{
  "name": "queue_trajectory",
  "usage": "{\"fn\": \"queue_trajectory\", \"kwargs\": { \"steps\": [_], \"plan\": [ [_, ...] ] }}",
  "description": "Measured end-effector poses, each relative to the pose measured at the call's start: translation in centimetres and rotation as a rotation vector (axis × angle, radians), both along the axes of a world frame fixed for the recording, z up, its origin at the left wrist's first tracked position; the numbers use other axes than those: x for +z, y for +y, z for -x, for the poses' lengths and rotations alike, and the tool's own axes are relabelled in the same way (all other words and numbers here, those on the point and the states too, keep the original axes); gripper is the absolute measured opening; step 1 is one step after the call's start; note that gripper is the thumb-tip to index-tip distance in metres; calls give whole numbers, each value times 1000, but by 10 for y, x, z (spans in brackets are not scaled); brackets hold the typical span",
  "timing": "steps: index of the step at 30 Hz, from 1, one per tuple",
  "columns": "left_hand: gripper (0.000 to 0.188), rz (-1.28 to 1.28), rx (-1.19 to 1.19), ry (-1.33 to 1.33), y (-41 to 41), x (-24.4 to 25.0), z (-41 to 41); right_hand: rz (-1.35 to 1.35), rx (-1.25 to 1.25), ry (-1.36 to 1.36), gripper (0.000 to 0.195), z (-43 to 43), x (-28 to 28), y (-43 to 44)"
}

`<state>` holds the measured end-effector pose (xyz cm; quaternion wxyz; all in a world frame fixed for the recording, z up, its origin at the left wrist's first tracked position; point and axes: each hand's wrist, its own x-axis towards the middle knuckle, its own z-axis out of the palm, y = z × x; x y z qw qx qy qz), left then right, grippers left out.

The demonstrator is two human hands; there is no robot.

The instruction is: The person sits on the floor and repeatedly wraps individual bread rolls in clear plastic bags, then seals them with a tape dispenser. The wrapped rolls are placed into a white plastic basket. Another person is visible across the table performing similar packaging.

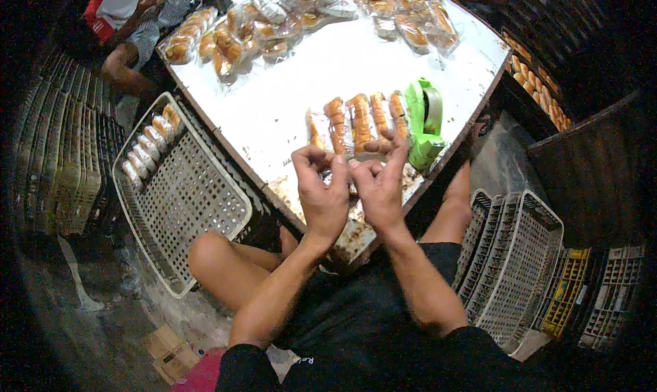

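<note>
My left hand [323,194] and my right hand [380,187] meet over the near corner of the white table [390,74]. Thumbs and forefingers pinch close together on what looks like a clear plastic wrapper [327,176], largely hidden by the fingers. Just beyond them lies a row of several bread rolls in clear wrappers [337,125], side by side. A green tape dispenser [425,125] with a roll of tape stands at the right end of this row, near my right fingers.
More wrapped rolls [228,45] are heaped along the table's far side. A plastic crate [190,212] with wrapped rolls stands left. Stacked crates [518,269] stand right, below unwrapped rolls [539,92] on a tray. Another person's leg [126,66] is at the far left.
</note>
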<state>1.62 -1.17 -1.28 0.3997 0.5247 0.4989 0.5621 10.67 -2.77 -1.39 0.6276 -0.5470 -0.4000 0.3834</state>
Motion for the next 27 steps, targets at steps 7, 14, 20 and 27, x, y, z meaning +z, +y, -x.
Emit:
{"fn": "queue_trajectory", "kwargs": {
  "steps": [7,14,20,27],
  "plan": [
    [24,82,44,-168,28,1,26,-173,-18,-324,11,15,28,-3],
    [18,139,-371,34,34,1,38,-233,675,-1079,22,-28,93,19],
    [19,129,-698,-65,30,14,47,249,845,-765,76,-48,43,25],
    [26,449,-600,-569,42,12,47,467,723,349,57,-12,-22,-24]
  ]
}}
